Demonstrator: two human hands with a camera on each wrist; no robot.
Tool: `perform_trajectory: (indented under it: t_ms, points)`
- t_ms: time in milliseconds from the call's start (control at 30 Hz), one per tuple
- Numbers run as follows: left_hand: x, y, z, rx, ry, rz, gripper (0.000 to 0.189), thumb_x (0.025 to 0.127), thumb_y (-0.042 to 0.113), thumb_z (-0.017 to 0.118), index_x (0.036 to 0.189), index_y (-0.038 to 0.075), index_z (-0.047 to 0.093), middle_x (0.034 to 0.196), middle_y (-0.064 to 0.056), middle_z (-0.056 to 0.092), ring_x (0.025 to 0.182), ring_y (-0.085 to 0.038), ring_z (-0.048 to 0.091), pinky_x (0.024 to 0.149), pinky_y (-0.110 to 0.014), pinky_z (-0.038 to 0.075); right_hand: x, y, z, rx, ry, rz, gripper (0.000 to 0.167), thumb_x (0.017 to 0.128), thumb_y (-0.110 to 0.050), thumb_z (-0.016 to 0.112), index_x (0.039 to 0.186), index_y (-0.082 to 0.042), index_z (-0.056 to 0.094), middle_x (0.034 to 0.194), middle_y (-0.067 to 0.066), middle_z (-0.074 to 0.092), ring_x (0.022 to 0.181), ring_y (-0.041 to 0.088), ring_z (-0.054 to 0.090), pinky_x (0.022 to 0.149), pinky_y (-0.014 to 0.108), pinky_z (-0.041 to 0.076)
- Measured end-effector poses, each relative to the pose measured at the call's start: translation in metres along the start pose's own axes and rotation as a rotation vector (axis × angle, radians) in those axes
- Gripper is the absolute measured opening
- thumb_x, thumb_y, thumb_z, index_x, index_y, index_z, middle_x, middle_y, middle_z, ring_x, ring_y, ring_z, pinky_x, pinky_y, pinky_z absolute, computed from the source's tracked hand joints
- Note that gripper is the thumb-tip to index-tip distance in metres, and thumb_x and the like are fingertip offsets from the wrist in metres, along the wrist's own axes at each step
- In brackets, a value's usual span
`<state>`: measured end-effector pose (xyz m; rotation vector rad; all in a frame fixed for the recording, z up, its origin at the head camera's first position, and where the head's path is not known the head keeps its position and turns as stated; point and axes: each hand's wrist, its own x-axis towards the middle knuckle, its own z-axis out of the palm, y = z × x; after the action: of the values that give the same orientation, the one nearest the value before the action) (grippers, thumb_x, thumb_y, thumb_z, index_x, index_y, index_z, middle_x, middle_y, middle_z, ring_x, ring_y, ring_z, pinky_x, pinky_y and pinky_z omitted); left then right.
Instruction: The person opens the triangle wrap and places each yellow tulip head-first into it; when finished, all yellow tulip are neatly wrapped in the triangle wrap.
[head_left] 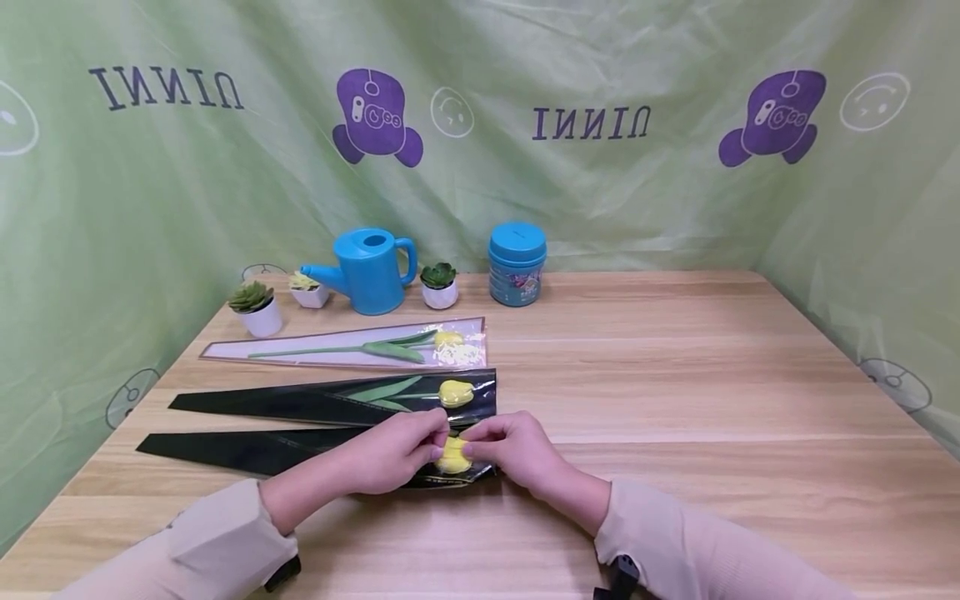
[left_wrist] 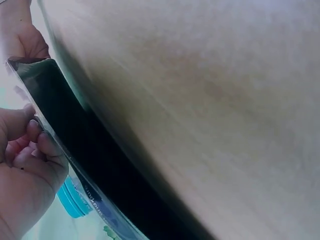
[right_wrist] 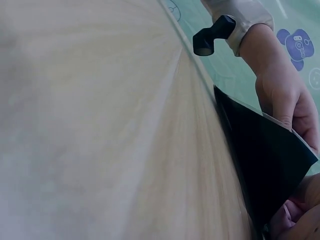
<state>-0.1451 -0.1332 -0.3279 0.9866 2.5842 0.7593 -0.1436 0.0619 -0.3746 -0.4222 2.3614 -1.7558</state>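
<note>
Nearest the person lies a yellow artificial tulip (head_left: 454,457) in a long black flower sleeve (head_left: 217,450) with a clear front. My left hand (head_left: 393,450) pinches the tulip's head from the left, thumb and fingertips close together. From the other side my right hand (head_left: 517,450) pinches it between thumb and index finger. Both wrist views show the sleeve's wide end tilted up from the table, its dark back facing the cameras. The left wrist view has the left hand's curled fingers (left_wrist: 47,145) at the sleeve's edge. The tulip's stem is hidden behind the left arm.
Behind lie another black-sleeved tulip (head_left: 456,393) and one in a white sleeve (head_left: 337,346). Along the back stand a blue watering can (head_left: 375,279), a blue lidded jar (head_left: 517,271) and small potted succulents (head_left: 440,287). A green printed curtain (head_left: 480,192) surrounds the wooden table (head_left: 675,375).
</note>
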Motion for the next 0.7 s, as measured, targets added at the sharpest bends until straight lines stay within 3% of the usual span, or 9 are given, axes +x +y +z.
perform_trajectory:
  t_ms: [233,433,600,700]
  points:
    - [0.0,0.0,0.001,-0.01,-0.009,-0.017,0.013,0.093,0.009,0.053,0.084,0.016,0.046,0.072,0.005,0.047,0.068,-0.01,0.046,0.062,-0.024,0.04,0.001,-0.003,0.003,0.003,-0.003,0.005,0.016,0.075,-0.005,0.073,0.089,0.003,0.072,0.082,0.013,0.07,0.069,0.004,0.057,0.063,0.022,0.049]
    - [0.0,-0.002,0.002,-0.021,-0.005,-0.003,0.013,0.092,0.011,0.056,0.084,0.017,0.047,0.073,0.005,0.047,0.066,-0.008,0.046,0.06,-0.023,0.041,-0.002,-0.005,-0.004,-0.033,-0.062,0.035,0.018,0.076,-0.006,0.072,0.092,0.001,0.071,0.08,0.008,0.069,0.072,0.006,0.057,0.065,0.023,0.048]
    - [-0.002,0.0,0.001,-0.017,0.018,0.016,0.015,0.089,0.013,0.061,0.082,0.017,0.048,0.071,0.007,0.047,0.064,-0.006,0.045,0.058,-0.023,0.041,-0.009,-0.006,-0.029,-0.045,-0.144,0.117,0.023,0.076,-0.008,0.072,0.097,0.001,0.068,0.082,0.004,0.066,0.072,0.01,0.058,0.066,0.026,0.05]
    - [-0.005,0.004,-0.006,-0.011,0.054,0.033,0.015,0.088,0.014,0.062,0.081,0.017,0.049,0.07,0.008,0.047,0.063,-0.005,0.045,0.057,-0.023,0.041,-0.009,-0.011,-0.058,-0.214,-0.205,0.107,0.024,0.078,-0.014,0.071,0.1,-0.004,0.068,0.087,0.001,0.066,0.076,0.01,0.059,0.071,0.029,0.05]
